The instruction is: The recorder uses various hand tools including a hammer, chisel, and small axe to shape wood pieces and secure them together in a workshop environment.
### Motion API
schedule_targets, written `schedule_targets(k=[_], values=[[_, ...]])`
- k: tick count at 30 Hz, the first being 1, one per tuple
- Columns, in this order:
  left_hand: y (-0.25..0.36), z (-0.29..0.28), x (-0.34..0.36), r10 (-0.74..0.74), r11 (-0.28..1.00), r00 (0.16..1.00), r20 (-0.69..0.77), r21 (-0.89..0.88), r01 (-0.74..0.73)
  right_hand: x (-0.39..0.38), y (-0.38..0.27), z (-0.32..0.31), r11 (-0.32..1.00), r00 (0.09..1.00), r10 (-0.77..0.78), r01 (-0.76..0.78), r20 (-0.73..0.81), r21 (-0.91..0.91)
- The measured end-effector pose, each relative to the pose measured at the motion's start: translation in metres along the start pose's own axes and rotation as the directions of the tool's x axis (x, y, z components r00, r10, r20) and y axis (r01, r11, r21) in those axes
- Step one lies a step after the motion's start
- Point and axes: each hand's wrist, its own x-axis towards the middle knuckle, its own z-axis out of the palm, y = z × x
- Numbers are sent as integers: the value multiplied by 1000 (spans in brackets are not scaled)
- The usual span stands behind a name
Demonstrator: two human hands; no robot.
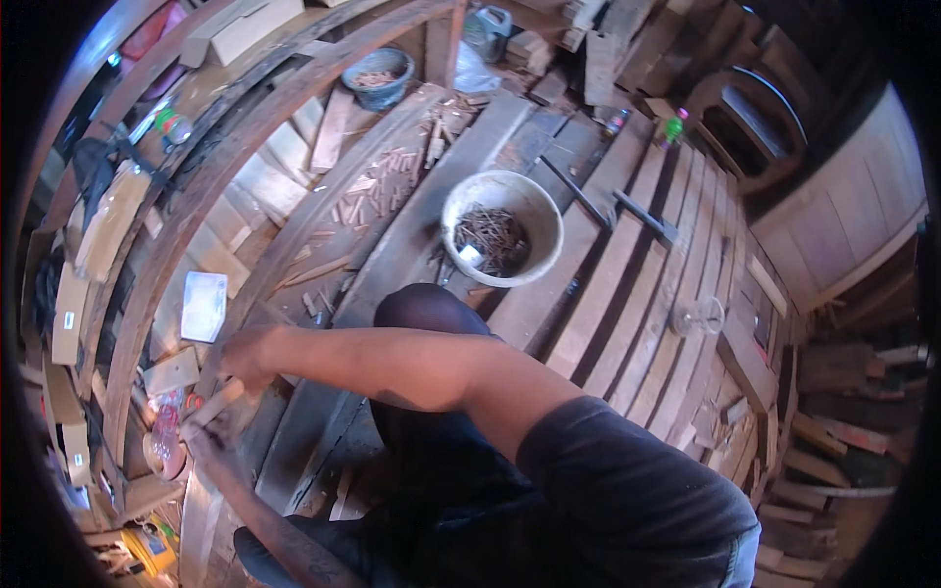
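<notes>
At the left of the head view, my right arm reaches across my body, and my right hand (251, 355) is bent down over the curved wooden rib. Its fingers look closed, but what they hold is hidden. Below it, my left hand (208, 449) comes up from the lower edge with its fingers closed at the end of a short pale piece of wood (218, 401). This piece lies between both hands. A clear plastic bottle (168, 438) with red on it is just left of my left hand. Close above my right hand rests a white rectangular packet (204, 306).
A white bucket (551, 230) of thin brown pegs or nails stands ahead of my knee. Beyond it lie a hammer (644, 218) and a dark bar (576, 192) on slatted planks. A grey bucket (404, 76) holds wood bits. Curved ribs (181, 230) run along the left.
</notes>
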Motion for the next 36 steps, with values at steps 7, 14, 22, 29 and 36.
schedule_targets(k=[7,14,22,29,36], values=[[41,-19,-10,189,981,973,-132,-25,-194,-11,-8,-32,998,1000,-2,2,9,67],[66,7,-28,183,945,983,-33,283,-166,-25,4,-43,968,994,-33,5,108,250],[55,43,-31,0,571,965,263,792,-216,-31,-11,-46,969,919,-10,-90,395,232],[20,58,-37,-135,533,952,274,830,-163,-19,-12,-31,988,935,79,-120,347,98],[1,56,-32,-122,605,949,290,780,-161,-13,1,-34,956,929,183,-245,320,164]])
